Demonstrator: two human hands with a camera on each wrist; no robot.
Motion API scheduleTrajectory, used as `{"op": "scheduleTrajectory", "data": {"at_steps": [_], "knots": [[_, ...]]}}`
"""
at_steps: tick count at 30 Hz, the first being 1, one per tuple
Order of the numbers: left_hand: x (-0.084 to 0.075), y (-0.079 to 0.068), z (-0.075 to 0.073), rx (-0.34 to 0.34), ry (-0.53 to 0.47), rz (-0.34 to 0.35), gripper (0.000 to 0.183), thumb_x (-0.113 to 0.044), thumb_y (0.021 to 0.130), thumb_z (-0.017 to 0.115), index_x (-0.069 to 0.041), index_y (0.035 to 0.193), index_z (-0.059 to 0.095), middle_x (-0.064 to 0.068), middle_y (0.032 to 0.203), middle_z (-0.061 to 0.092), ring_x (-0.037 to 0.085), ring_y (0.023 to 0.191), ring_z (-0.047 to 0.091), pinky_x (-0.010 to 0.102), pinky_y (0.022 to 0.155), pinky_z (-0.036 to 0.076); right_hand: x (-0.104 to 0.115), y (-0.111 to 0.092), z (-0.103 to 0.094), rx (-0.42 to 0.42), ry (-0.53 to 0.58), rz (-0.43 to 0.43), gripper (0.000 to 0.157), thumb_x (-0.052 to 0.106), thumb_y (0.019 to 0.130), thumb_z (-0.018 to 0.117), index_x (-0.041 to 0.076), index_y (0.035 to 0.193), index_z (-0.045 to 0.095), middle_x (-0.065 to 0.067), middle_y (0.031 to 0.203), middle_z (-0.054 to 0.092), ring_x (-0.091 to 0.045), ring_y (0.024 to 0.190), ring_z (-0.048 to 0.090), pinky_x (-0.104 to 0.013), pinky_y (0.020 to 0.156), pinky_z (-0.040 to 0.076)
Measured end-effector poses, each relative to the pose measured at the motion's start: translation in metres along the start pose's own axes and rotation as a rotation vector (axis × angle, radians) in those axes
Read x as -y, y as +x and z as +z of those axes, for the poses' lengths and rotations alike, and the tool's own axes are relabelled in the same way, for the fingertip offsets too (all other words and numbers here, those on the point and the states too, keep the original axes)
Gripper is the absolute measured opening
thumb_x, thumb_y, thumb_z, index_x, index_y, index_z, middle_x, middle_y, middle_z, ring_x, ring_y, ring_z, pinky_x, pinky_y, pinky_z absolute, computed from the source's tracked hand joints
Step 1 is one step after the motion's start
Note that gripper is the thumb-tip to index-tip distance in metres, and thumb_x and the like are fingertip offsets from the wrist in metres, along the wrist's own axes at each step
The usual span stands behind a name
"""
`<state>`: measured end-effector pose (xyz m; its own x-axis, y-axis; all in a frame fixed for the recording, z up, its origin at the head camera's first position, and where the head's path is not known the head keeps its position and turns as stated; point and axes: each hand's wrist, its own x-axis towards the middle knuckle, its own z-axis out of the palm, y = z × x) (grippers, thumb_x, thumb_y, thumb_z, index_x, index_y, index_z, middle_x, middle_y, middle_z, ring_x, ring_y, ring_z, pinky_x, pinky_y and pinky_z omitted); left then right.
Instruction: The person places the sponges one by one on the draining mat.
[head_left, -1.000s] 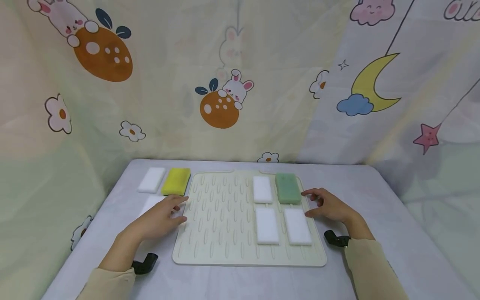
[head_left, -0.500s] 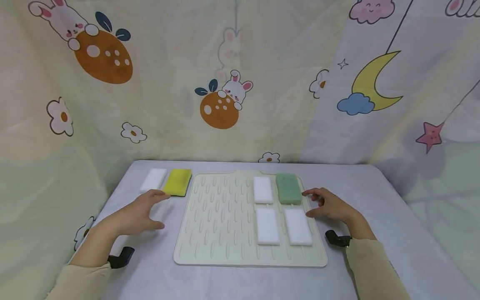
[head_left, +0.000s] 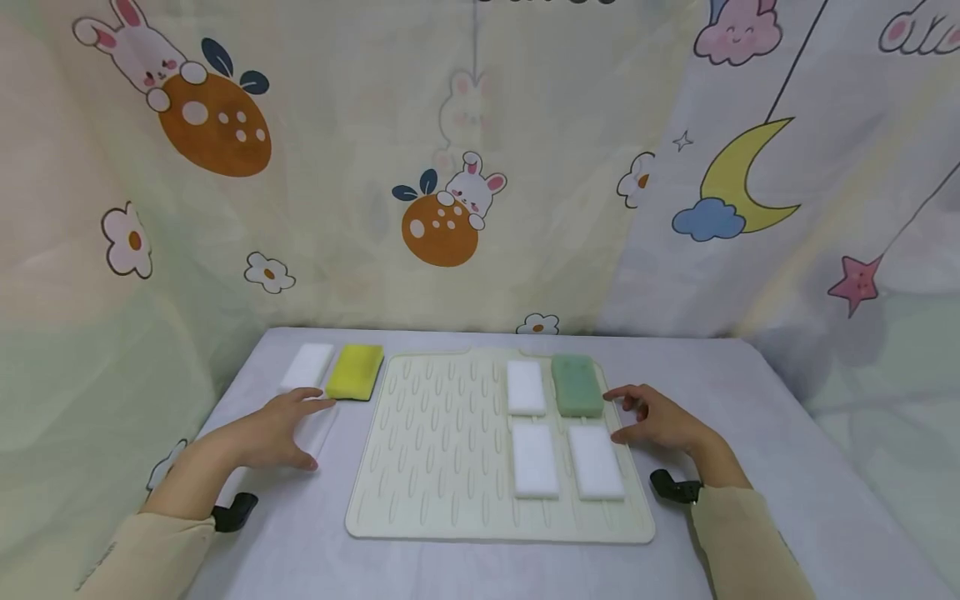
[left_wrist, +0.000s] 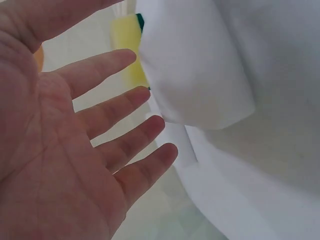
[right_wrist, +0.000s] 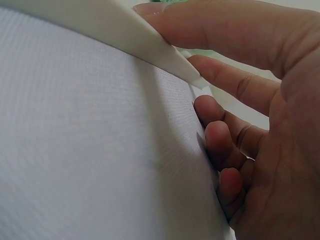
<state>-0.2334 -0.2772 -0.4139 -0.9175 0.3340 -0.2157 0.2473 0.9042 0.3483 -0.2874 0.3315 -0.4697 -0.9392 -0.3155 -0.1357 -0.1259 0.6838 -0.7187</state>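
My left hand (head_left: 258, 437) hovers with spread fingers over a white sponge block (left_wrist: 195, 65) on the left of the table, the block partly hidden beneath it in the head view. In the left wrist view the palm faces the block, fingertips right by its side. My right hand (head_left: 660, 421) rests at the right edge of a cream ribbed mat (head_left: 435, 467); thumb and index finger touch that edge apart from each other, other fingers loosely bent. On the mat's right half lie three white blocks (head_left: 535, 460) and a green sponge (head_left: 577, 386).
Beyond my left hand lie another white block (head_left: 309, 365) and a yellow sponge (head_left: 356, 372) with a dark green underside. A white cloth covers the table (head_left: 480, 571). Behind it hangs a printed curtain (head_left: 337, 208).
My left hand has left the mat's left edge and moved left over the white block. The right hand stays at the mat's edge. The head view has tilted up slightly.
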Motion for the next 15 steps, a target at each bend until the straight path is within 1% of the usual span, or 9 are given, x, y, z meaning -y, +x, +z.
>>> {"op": "scheduleTrajectory", "data": {"at_steps": [3, 6, 10, 15], "knots": [[0.0007, 0.0027, 0.0015, 0.005, -0.001, -0.006, 0.093, -0.024, 0.069, 0.095, -0.006, 0.150, 0.052, 0.026, 0.157, 0.039, 0.053, 0.142, 0.036, 0.070, 0.109, 0.039, -0.0007, -0.0005, 0.0012, -0.005, -0.003, 0.000, 0.071, 0.026, 0.076, 0.092, 0.013, 0.139, 0.060, -0.015, 0.117, 0.046, -0.027, 0.096, 0.042, -0.036, 0.077, 0.039], [0.0017, 0.0050, 0.0029, -0.003, 0.002, -0.013, 0.094, -0.023, 0.068, 0.096, -0.006, 0.149, 0.053, 0.025, 0.154, 0.043, 0.052, 0.140, 0.037, 0.070, 0.109, 0.039, -0.0008, -0.0002, 0.0014, -0.012, -0.011, -0.001, 0.071, 0.026, 0.076, 0.092, 0.014, 0.139, 0.061, -0.014, 0.117, 0.047, -0.027, 0.095, 0.042, -0.036, 0.076, 0.040], [0.0029, 0.0049, 0.0042, -0.018, 0.023, -0.008, 0.096, -0.027, 0.066, 0.098, -0.008, 0.149, 0.054, 0.024, 0.151, 0.048, 0.051, 0.139, 0.040, 0.069, 0.108, 0.040, -0.0015, 0.0000, 0.0026, -0.014, -0.019, -0.015, 0.070, 0.026, 0.076, 0.092, 0.014, 0.138, 0.061, -0.014, 0.116, 0.047, -0.026, 0.094, 0.042, -0.035, 0.075, 0.040], [0.0035, 0.0063, 0.0037, -0.025, 0.051, -0.003, 0.098, -0.031, 0.065, 0.098, -0.009, 0.150, 0.055, 0.023, 0.150, 0.050, 0.050, 0.137, 0.042, 0.069, 0.107, 0.041, -0.0023, -0.0006, 0.0022, -0.017, -0.018, -0.027, 0.069, 0.026, 0.077, 0.092, 0.014, 0.138, 0.062, -0.014, 0.115, 0.048, -0.025, 0.093, 0.042, -0.034, 0.075, 0.040]]}}
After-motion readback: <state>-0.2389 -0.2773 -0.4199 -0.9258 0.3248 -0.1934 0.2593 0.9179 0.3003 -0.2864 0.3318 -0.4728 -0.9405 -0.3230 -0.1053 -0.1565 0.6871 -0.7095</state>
